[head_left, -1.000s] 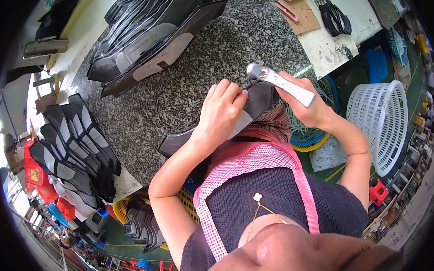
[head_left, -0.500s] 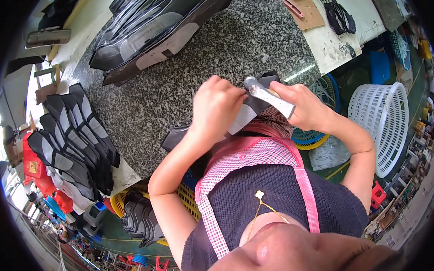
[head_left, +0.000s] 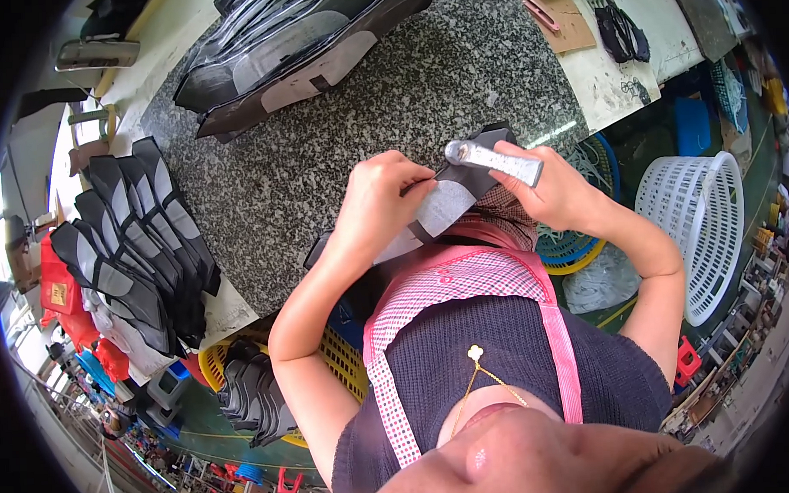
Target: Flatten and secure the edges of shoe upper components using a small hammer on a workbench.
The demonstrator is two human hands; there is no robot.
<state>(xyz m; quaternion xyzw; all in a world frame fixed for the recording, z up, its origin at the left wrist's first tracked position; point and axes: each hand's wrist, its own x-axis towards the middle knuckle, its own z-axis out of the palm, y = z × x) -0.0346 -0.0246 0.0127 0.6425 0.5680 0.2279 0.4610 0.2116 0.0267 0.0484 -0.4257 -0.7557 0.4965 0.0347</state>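
1. The left hand [head_left: 380, 199] presses down on a black and grey shoe-upper piece [head_left: 445, 206] at the near edge of the granite slab [head_left: 321, 136]. Its fingers are curled, with the fingertips pinching the piece's upper edge.

2. The right hand [head_left: 553, 193] is clenched around the pale handle of a metal hammer [head_left: 491, 156]. The hammer head sits at the handle's left end, just above the piece and right beside the left fingertips. Contact between head and piece cannot be confirmed.

3. Deciding relation: the hammer's long axis runs roughly left to right, rising slightly to the left, with the head pointing toward the left hand. The piece lies directly below and between the 2 hands, its own long axis slanting from lower left to upper right. The strike zone and the holding fingertips are just beside each other, leaving very little margin.

4. The left hand is the nearer to the piece, being in full contact. The right hand touches only the hammer handle.

5. Surroundings: 1 fanned row of similar black pieces [head_left: 134, 247] lies well apart on the left; a stacked bundle of pieces [head_left: 292, 41] rests at the slab's far side; a white plastic basket [head_left: 698, 218] stands on the right, beyond the right forearm.
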